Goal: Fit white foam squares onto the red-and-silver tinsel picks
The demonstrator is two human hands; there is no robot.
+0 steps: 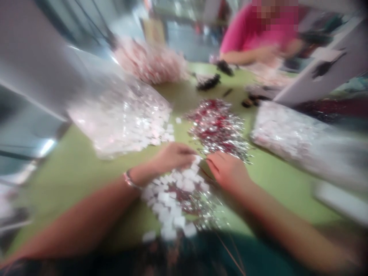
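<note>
My left hand [176, 156], with a bracelet at the wrist, is closed in a pinch on a small white tag [196, 160]. Fingertip to fingertip with it, my right hand [230, 172] pinches a thin dark cord [206, 172] that trails below its fingers. Blur hides the exact join between tag and cord. Under both hands lies a heap of white tags [166, 209], partly over dark red cords with silvery ends [198, 203]. Just beyond my right hand sits a pile of red cords with shiny silver ends [217, 124].
A clear plastic bag of white pieces [129, 119] lies left on the green table [66, 168]; another filled bag [287, 132] lies right. Pale pink bundles [152, 61] and dark bundles [208, 82] sit further back. A person in pink [244, 34] works opposite. White posts flank the table.
</note>
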